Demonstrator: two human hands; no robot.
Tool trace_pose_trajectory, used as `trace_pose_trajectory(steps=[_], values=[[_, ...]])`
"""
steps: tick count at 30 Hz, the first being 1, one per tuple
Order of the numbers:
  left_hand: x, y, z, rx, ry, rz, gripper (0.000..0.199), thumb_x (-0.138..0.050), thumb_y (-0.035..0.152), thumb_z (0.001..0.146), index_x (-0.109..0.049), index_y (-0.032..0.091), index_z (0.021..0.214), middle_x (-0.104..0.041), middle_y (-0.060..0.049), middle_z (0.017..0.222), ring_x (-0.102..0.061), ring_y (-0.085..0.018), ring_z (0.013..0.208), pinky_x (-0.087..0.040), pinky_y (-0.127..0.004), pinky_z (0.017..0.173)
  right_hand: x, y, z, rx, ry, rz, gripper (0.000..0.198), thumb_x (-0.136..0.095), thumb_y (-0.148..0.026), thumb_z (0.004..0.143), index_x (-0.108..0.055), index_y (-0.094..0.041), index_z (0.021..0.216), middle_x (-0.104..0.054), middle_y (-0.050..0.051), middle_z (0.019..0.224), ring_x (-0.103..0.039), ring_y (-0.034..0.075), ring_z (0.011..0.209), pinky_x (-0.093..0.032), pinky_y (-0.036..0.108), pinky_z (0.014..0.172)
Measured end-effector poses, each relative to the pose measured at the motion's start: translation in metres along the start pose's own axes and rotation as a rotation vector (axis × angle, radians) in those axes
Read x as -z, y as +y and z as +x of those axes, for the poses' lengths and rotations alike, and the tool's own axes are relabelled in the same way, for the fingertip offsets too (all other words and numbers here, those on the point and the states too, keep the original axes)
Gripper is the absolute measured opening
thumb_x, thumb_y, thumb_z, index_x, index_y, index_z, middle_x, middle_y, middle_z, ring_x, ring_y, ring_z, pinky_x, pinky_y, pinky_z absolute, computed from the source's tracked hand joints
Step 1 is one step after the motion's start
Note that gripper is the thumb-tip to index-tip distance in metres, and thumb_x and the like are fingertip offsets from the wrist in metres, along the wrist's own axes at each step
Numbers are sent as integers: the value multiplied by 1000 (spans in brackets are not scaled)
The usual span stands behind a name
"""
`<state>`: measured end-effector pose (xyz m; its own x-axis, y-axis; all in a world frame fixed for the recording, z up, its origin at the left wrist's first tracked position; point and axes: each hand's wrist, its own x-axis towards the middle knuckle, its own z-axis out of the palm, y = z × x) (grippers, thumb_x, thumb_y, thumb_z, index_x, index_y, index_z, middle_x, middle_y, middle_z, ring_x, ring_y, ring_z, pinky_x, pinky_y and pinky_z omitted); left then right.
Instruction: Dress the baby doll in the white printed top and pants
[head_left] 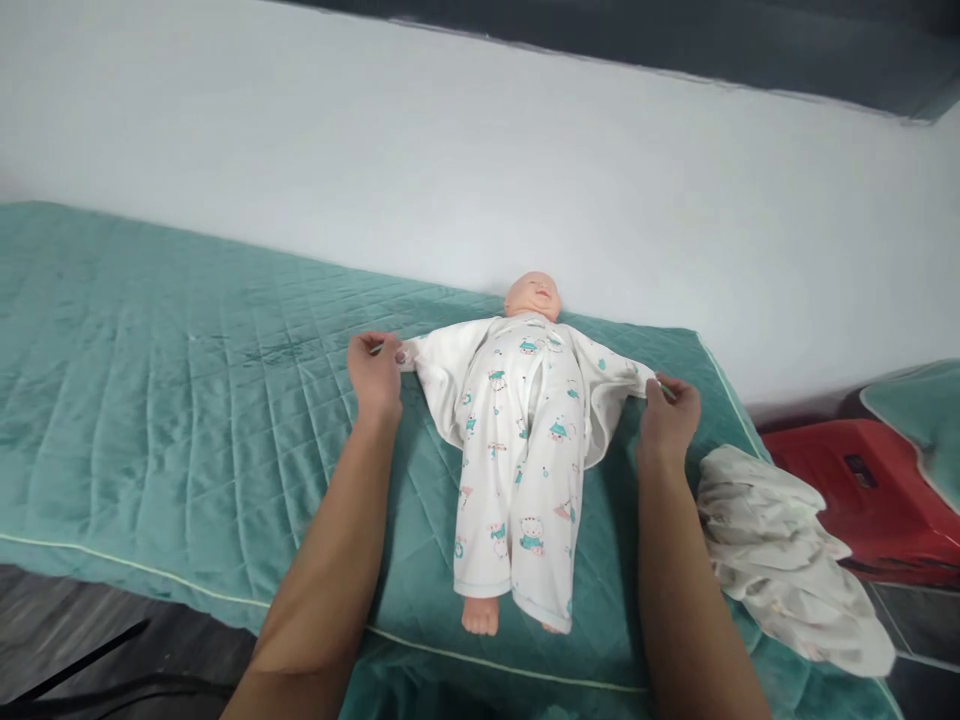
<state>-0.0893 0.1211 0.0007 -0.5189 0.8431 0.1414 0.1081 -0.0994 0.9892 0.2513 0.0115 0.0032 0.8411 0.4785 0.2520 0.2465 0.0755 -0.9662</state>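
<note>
A baby doll [533,294] lies on its back, head toward the wall, dressed in a white baby outfit [517,430] printed with teal animals. Its sleeves are spread out to both sides. My left hand [376,372] is closed on the cuff of the sleeve at the left. At the other side, my right hand [670,412] pinches the end of the opposite sleeve. The doll's own hands are mostly hidden by the cuffs and my fingers. One bare foot [480,615] sticks out of the left trouser leg; the other barely shows under its hem.
A green quilted cover [187,400] lies under the doll, its piped front edge close to me. Crumpled white printed cloth [780,550] rests at the right corner. Beyond it stands a red plastic stool [862,490]. A white wall [450,160] rises behind.
</note>
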Motion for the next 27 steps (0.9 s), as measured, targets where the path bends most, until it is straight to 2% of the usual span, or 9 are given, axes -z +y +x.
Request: trace_pose_trajectory(steps=[1, 3, 6, 9, 12, 15, 19, 22, 27], values=[[-1, -1, 2, -63, 15, 51, 11, -58, 27, 87, -56, 19, 94, -64, -4, 101, -64, -17, 97, -54, -32, 85, -2, -8, -5, 113, -1, -34, 25, -66, -31, 76, -59, -20, 97, -64, 5, 103, -62, 18, 92, -52, 34, 80], [-13, 2, 1, -283, -109, 181, 17, -58, 29, 89, -59, 19, 102, -65, -6, 112, -61, -19, 109, -50, -35, 96, -15, -29, -18, 325, -137, -65, 25, -61, -29, 83, -59, -21, 107, -62, 8, 115, -61, 20, 104, -51, 38, 89], [-44, 12, -6, -579, -461, 453, 31, -54, 38, 94, -61, 18, 116, -63, -11, 127, -55, -25, 123, -42, -41, 107, -59, -59, -32, 541, -561, -142, 26, -56, -26, 87, -60, -24, 112, -63, 7, 118, -59, 22, 112, -48, 43, 100], [-68, 18, -8, -671, -627, 756, 38, -43, 43, 99, -62, 18, 119, -66, -13, 122, -59, -28, 118, -42, -43, 104, -118, -75, -33, 653, -888, -305, 29, -55, -22, 85, -60, -21, 113, -64, 10, 123, -57, 26, 119, -45, 46, 104], [-71, 17, 1, -661, -633, 930, 36, -33, 33, 101, -64, 18, 114, -69, -14, 114, -64, -28, 108, -45, -41, 95, -167, -83, -29, 701, -1129, -606, 27, -59, -20, 80, -61, -19, 106, -66, 13, 119, -60, 32, 113, -46, 49, 97], [-59, 13, 15, -542, -575, 1038, 31, -36, 21, 97, -64, 17, 110, -70, -17, 108, -67, -30, 103, -48, -41, 87, -188, -87, -22, 687, -1235, -790, 24, -69, -16, 69, -62, -18, 92, -69, 14, 106, -64, 32, 93, -50, 48, 84], [-46, 7, 26, -423, -522, 1013, 31, -35, 21, 99, -65, 15, 105, -71, -17, 105, -68, -29, 100, -49, -40, 86, -191, -91, -18, 677, -1279, -795, 31, -79, -15, 58, -62, -21, 83, -68, 12, 105, -64, 33, 93, -50, 48, 82], [-44, 3, 26, -439, -525, 959, 35, -34, 28, 101, -67, 18, 106, -72, -13, 108, -67, -26, 101, -49, -37, 86, -200, -91, -31, 728, -1326, -822, 28, -82, -14, 59, -61, -20, 78, -69, 9, 100, -65, 30, 91, -51, 47, 84], [-46, -1, 25, -431, -499, 933, 35, -38, 34, 100, -71, 23, 102, -74, -11, 107, -69, -28, 99, -50, -38, 82, -224, -89, -54, 804, -1358, -904, 23, -83, -17, 65, -62, -16, 74, -65, 3, 77, -69, 30, 90, -46, 49, 88]])
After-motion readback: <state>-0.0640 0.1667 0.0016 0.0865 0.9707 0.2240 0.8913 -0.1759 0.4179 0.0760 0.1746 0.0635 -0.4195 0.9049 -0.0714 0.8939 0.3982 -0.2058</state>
